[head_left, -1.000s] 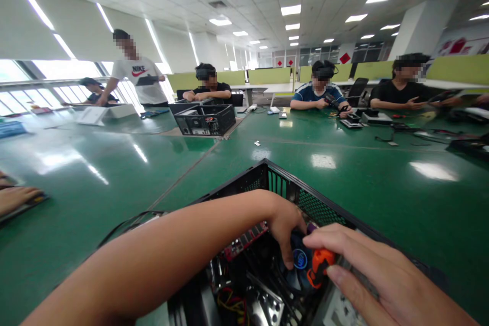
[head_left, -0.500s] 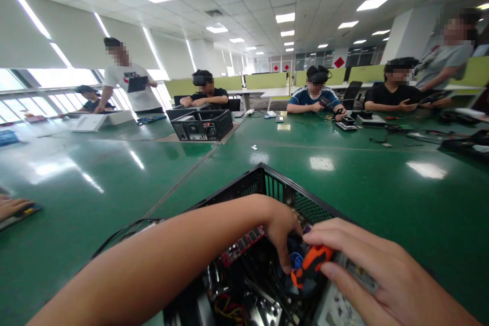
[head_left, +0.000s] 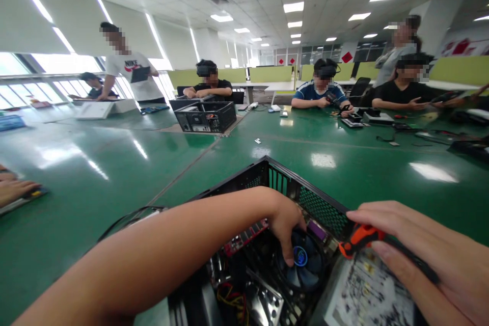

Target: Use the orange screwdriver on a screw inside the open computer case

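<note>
My left hand (head_left: 286, 224) reaches down into the open black computer case (head_left: 311, 198), fingers curled at the far edge of a dark cooling fan (head_left: 311, 265) and thumb beside its blue hub; some fingertips are hidden. An orange and black screwdriver (head_left: 362, 238) is in my right hand (head_left: 416, 244), pinched between thumb and fingers over the case's right side. Beneath it lies a pale metal box with printed labels (head_left: 370, 290). Left of the fan are a red circuit board (head_left: 248, 238) and a shiny metal bracket (head_left: 263, 298).
The green table (head_left: 198, 153) stretches ahead. Another opened computer case (head_left: 206, 116) stands across it in front of a seated person. A small white piece (head_left: 257, 141) lies beyond my case. At the left edge, someone else's hand (head_left: 17, 191) rests on a board.
My right hand has drawn the screwdriver away from the fan, to the right and slightly up, uncovering the fan. My left hand stays at the fan.
</note>
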Motion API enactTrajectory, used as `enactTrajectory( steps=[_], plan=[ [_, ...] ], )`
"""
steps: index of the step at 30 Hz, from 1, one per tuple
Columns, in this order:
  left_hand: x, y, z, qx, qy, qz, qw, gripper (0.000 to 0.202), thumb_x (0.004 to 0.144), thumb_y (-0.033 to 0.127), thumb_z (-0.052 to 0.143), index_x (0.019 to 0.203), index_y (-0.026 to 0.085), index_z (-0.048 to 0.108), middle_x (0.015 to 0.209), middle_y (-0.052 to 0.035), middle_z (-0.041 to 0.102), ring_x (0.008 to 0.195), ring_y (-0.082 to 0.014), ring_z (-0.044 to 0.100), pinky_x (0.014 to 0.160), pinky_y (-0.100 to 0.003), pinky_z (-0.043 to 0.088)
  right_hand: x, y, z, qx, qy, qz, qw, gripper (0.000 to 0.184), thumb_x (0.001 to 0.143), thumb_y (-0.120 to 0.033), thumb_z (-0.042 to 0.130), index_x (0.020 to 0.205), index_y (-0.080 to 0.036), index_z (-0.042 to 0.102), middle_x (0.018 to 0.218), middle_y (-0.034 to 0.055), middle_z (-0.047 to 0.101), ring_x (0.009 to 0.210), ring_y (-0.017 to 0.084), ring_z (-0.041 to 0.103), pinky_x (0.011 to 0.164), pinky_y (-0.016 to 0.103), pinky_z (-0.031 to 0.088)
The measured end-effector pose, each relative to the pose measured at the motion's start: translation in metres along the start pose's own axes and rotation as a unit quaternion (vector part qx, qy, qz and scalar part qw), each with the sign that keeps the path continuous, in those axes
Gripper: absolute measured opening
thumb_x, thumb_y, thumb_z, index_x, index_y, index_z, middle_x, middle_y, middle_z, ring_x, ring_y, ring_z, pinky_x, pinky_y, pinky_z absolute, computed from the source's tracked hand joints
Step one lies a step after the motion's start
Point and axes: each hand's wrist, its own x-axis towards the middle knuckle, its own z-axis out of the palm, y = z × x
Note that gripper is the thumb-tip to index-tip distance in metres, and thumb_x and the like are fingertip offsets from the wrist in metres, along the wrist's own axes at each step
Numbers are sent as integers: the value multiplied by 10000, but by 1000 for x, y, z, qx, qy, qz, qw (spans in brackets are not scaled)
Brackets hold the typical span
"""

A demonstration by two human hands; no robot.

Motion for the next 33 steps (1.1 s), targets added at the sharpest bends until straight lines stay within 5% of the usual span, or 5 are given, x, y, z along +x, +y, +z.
enactTrajectory(
  steps=[9, 33],
  plan=[
    [3, -11, 4, -16, 0, 5, 1000, 674, 583, 375, 837, 1229, 230, 713, 1200, -38, 745, 1118, -265, 664, 978, -329, 500, 4, 12, 14, -11, -23, -2, 1000, 333, 1015, -343, 451, 1332, -286, 534, 1244, -3, 724, 1064, 154, 751, 928, 198, 593],
    [-1, -6, 0, 1, -16, -2, 1000, 807, 623, 414, 814, 1373, 186, 620, 1385, -86, 652, 1270, -287, 595, 1099, -344, 434, 25, 3, 8, 63, -29, 21, 997, 271, 1015, -262, 440, 1267, -274, 537, 1160, 15, 743, 1022, 129, 748, 865, 195, 606]
  ],
)
